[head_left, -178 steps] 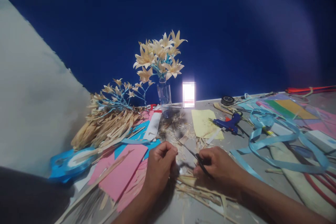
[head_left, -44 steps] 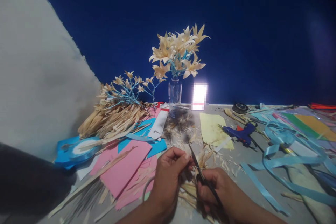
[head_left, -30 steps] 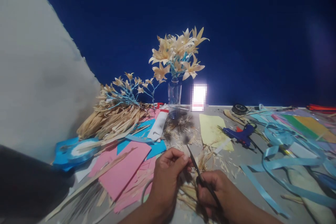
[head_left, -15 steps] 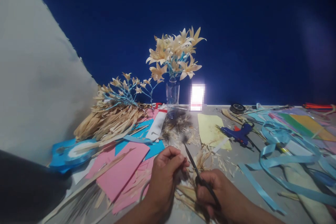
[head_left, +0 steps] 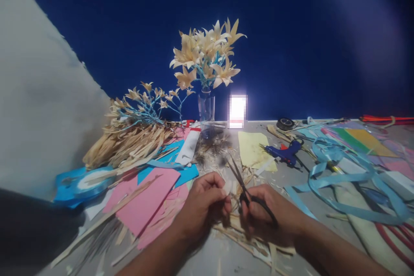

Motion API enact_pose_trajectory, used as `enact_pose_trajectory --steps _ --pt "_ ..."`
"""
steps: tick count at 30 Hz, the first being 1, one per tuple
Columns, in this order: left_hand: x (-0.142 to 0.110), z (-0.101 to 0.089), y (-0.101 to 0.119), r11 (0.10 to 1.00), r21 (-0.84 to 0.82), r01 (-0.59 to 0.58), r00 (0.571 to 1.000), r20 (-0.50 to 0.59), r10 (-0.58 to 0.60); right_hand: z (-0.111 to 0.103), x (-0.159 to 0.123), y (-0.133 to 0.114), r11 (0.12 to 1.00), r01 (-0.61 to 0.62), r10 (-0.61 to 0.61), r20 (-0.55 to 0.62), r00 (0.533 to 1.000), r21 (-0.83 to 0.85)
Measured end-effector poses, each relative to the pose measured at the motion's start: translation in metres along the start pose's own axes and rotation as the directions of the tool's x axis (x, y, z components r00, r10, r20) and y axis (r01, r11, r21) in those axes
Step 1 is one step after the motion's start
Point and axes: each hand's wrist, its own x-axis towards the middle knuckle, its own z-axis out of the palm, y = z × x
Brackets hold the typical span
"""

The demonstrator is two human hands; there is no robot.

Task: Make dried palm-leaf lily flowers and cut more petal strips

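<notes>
My right hand (head_left: 267, 213) grips black scissors (head_left: 241, 181); their blades are parted and point up and away from me. My left hand (head_left: 202, 205) is closed in a pinch right beside the blades, holding a small pale piece of dried husk (head_left: 229, 187) at its fingertips. Both hands hover low over a litter of pale husk strips (head_left: 246, 241) on the grey table (head_left: 291, 181).
A glass vase of cream husk flowers (head_left: 207, 58) stands at the back. Left of it lie a husk pile (head_left: 129, 146), pink paper (head_left: 145, 198) and a blue ribbon roll (head_left: 80, 183). On the right are a blue glue gun (head_left: 284, 153), yellow paper (head_left: 254, 151) and loose blue ribbon (head_left: 339, 177).
The scissor blades, held together half a second ago, now stand parted. My right hand has risen and come level with the left, and the view has tilted slightly.
</notes>
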Motion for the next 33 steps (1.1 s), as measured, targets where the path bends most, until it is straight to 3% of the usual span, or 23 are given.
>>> enact_pose_trajectory --steps 4,9,13,17,21,24,27,33 --pt "-0.001 -0.001 -0.003 0.988 0.131 0.078 0.992 0.086 -0.089 -0.007 0.003 0.003 1.000 0.026 -0.023 -0.233 0.972 0.007" --pt "-0.001 0.002 -0.006 0.949 0.303 0.087 0.983 0.129 -0.131 -0.003 0.001 0.001 0.998 0.034 -0.021 -0.264 0.964 0.045" --pt "0.001 0.003 -0.009 0.968 0.232 0.100 0.985 0.112 -0.129 0.004 -0.001 0.000 0.996 0.070 -0.049 -0.354 0.934 0.046" --pt "0.004 0.004 -0.011 0.985 0.143 0.099 0.991 0.076 -0.110 0.010 0.001 0.003 0.978 0.086 0.000 -0.416 0.909 0.189" --pt "0.004 0.000 -0.004 0.993 0.072 0.090 0.995 0.039 -0.093 0.007 0.002 0.000 0.987 -0.001 0.049 -0.293 0.955 0.162" --pt "0.004 -0.003 0.005 0.997 0.044 0.068 0.998 0.015 -0.069 0.000 -0.001 -0.003 0.997 -0.060 0.061 -0.038 0.997 0.039" --pt "0.004 -0.005 0.013 1.000 0.011 0.004 1.000 -0.029 -0.004 -0.005 -0.004 0.003 0.997 -0.071 0.070 0.159 0.985 0.002" --pt "0.005 -0.004 0.018 0.996 0.006 -0.086 0.993 -0.076 0.086 -0.008 -0.003 0.016 0.994 -0.109 0.103 0.228 0.968 0.013"
